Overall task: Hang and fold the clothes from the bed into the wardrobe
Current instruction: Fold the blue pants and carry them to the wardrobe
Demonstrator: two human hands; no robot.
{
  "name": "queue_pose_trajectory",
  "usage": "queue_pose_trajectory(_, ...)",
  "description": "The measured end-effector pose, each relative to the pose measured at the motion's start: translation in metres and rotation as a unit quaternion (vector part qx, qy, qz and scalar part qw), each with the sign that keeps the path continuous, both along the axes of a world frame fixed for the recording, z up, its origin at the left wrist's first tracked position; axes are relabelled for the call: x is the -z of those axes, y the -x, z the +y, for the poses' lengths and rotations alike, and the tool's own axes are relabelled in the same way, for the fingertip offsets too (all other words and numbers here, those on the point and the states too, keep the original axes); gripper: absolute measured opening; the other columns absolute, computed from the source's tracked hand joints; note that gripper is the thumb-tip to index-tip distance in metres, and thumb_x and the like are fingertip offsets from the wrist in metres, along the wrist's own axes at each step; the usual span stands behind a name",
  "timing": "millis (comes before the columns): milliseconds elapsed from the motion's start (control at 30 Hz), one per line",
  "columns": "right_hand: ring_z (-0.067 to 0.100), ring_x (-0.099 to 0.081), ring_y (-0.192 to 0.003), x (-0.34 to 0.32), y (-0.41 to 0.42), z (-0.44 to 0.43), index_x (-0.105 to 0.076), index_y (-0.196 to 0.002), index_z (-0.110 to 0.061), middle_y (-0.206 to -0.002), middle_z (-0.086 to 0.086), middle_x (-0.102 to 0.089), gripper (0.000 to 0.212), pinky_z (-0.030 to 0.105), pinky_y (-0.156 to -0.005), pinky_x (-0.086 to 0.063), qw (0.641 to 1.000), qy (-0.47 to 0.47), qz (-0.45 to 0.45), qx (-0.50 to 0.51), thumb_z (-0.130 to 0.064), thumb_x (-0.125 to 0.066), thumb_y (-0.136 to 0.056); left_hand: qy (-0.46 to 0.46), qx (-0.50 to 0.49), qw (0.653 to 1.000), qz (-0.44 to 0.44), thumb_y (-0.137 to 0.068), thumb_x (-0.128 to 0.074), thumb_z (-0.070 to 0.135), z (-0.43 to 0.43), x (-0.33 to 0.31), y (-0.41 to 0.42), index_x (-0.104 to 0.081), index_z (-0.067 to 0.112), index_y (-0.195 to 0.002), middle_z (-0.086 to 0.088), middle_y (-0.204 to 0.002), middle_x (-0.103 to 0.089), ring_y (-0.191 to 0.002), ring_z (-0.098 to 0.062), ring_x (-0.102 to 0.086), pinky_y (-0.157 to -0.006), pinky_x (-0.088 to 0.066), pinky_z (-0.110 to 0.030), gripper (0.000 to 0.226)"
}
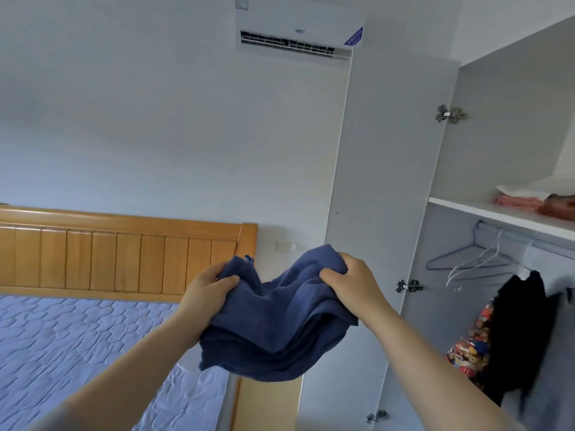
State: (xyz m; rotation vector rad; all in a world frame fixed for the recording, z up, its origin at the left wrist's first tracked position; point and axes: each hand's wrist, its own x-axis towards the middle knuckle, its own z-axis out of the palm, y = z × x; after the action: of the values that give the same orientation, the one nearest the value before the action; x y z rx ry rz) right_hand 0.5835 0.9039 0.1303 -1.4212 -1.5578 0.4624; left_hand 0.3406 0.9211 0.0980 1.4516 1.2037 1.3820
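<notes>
A folded dark blue garment hangs in the air between both my hands, in front of the open wardrobe door. My left hand grips its left edge. My right hand pinches its upper right corner. The wardrobe stands open at the right, with folded pink and red clothes on its shelf. A black garment and a colourful patterned one hang below on the rail.
Empty hangers hang on the rail at the left end. The bed with a quilted blue mattress and a wooden headboard lies at the lower left. An air conditioner sits high on the wall.
</notes>
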Motion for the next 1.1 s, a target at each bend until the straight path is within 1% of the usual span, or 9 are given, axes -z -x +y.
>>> queue_pose_trajectory(167,0.007,-0.058,-0.063,-0.006,-0.002,0.057,-0.061,-0.080,-0.024,-0.070,-0.010,-0.064,0.011,0.020,-0.058,-0.042,1.000,0.002,-0.013,0.023,-0.018,-0.053,-0.080,0.012,0.053,0.999,0.003,-0.093,-0.054,0.012,0.069,0.002,-0.011,-0.070,0.029,-0.092,0.000,-0.084,-0.074,-0.085,-0.019,-0.067,-0.072,-0.052,-0.030,0.024)
queue_pose_trajectory(267,0.008,-0.060,-0.066,-0.007,-0.012,0.085,-0.062,-0.083,-0.023,-0.075,-0.008,-0.066,0.010,0.020,-0.059,-0.043,0.999,0.004,-0.014,0.042,-0.019,-0.054,-0.081,0.016,0.072,0.997,0.001,-0.093,-0.054,0.012,0.107,0.005,-0.022,-0.069,0.026,-0.099,-0.001,-0.089,-0.074,-0.089,-0.020,-0.067,-0.076,-0.052,-0.032,0.022)
queue_pose_trajectory(367,0.004,-0.059,-0.063,-0.008,-0.030,0.111,-0.062,-0.082,-0.024,-0.073,-0.009,-0.066,0.010,0.015,-0.054,-0.041,0.998,0.001,-0.023,0.060,-0.019,-0.054,-0.082,0.006,0.101,0.995,-0.002,-0.093,-0.054,0.011,0.144,0.003,-0.039,-0.070,0.030,-0.095,0.004,-0.085,-0.074,-0.083,-0.014,-0.068,-0.068,-0.049,-0.025,0.025)
queue_pose_trajectory(500,0.004,-0.056,-0.060,-0.016,-0.064,0.147,-0.063,-0.080,-0.022,-0.074,-0.001,-0.068,0.009,0.017,-0.052,-0.045,0.996,-0.011,-0.024,0.087,-0.019,-0.054,-0.080,-0.014,0.128,0.992,-0.002,-0.092,-0.056,0.013,0.196,-0.006,-0.074,-0.069,0.030,-0.100,0.006,-0.087,-0.074,-0.085,-0.011,-0.069,-0.068,-0.048,-0.022,0.024)
queue_pose_trajectory(633,-0.002,-0.056,-0.056,-0.025,-0.107,0.177,-0.063,-0.078,-0.023,-0.072,-0.007,-0.067,0.008,0.009,-0.046,-0.041,0.993,-0.041,-0.013,0.111,-0.020,-0.055,-0.078,-0.025,0.153,0.988,-0.010,-0.092,-0.056,0.013,0.242,-0.016,-0.121,-0.069,0.031,-0.099,0.007,-0.086,-0.074,-0.086,-0.013,-0.069,-0.069,-0.050,-0.023,0.023)
queue_pose_trajectory(733,0.005,-0.059,-0.061,-0.033,-0.143,0.195,-0.063,-0.079,-0.023,-0.072,-0.007,-0.068,0.007,0.015,-0.052,-0.046,0.989,-0.047,-0.008,0.137,-0.021,-0.056,-0.079,-0.042,0.181,0.983,0.000,-0.091,-0.056,0.010,0.268,-0.032,-0.160,-0.072,0.040,-0.083,0.012,-0.081,-0.074,-0.079,-0.006,-0.068,-0.065,-0.050,-0.018,0.035)
queue_pose_trajectory(833,0.009,-0.061,-0.066,-0.042,-0.178,0.208,-0.064,-0.079,-0.023,-0.071,-0.008,-0.068,0.007,0.024,-0.060,-0.048,0.984,-0.057,0.001,0.167,-0.021,-0.057,-0.079,-0.053,0.212,0.976,-0.002,-0.091,-0.055,0.008,0.292,-0.046,-0.199,-0.072,0.035,-0.086,0.008,-0.083,-0.074,-0.082,-0.011,-0.069,-0.068,-0.050,-0.021,0.032)
queue_pose_trajectory(1000,0.006,-0.059,-0.064,-0.048,-0.228,0.214,-0.064,-0.081,-0.021,-0.074,-0.005,-0.068,0.006,0.021,-0.057,-0.044,0.974,-0.058,-0.002,0.218,-0.019,-0.058,-0.081,-0.049,0.277,0.959,-0.015,-0.092,-0.052,0.006,0.323,-0.051,-0.264,-0.072,0.030,-0.087,0.007,-0.083,-0.075,-0.077,-0.008,-0.070,-0.058,-0.051,-0.015,0.031)
queue_pose_trajectory(1100,0.001,-0.057,-0.060,-0.053,-0.257,0.213,-0.063,-0.079,-0.024,-0.067,-0.012,-0.066,0.007,0.018,-0.055,-0.043,0.965,-0.064,-0.006,0.255,-0.019,-0.058,-0.082,-0.058,0.325,0.944,-0.020,-0.093,-0.051,0.005,0.338,-0.061,-0.304,-0.072,0.028,-0.087,0.008,-0.083,-0.074,-0.077,-0.006,-0.070,-0.059,-0.051,-0.014,0.032)
